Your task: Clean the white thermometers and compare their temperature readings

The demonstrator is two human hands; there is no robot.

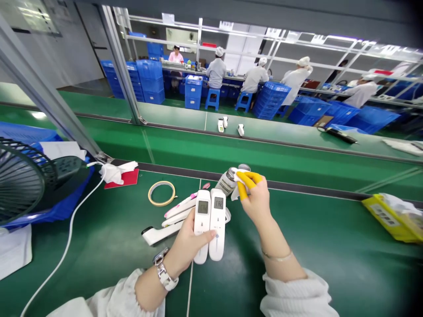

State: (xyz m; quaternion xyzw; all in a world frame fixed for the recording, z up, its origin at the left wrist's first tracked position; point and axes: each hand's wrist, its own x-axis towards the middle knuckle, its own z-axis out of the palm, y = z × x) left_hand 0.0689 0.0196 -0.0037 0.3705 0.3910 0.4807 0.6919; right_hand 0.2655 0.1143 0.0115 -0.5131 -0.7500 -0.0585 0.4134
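Observation:
My left hand grips two white handheld thermometers side by side, their small grey displays facing up. My right hand, with yellow finger cots on the fingertips, presses a white cloth onto the top of a metal pump bottle that stands on the green bench. More white devices and a pink-tipped one lie on the bench just left of my left hand.
A tape roll, a red pad with a white cloth, a black fan and its white cable are at left. A yellow packet lies right. Across the conveyor, several people sit among blue crates.

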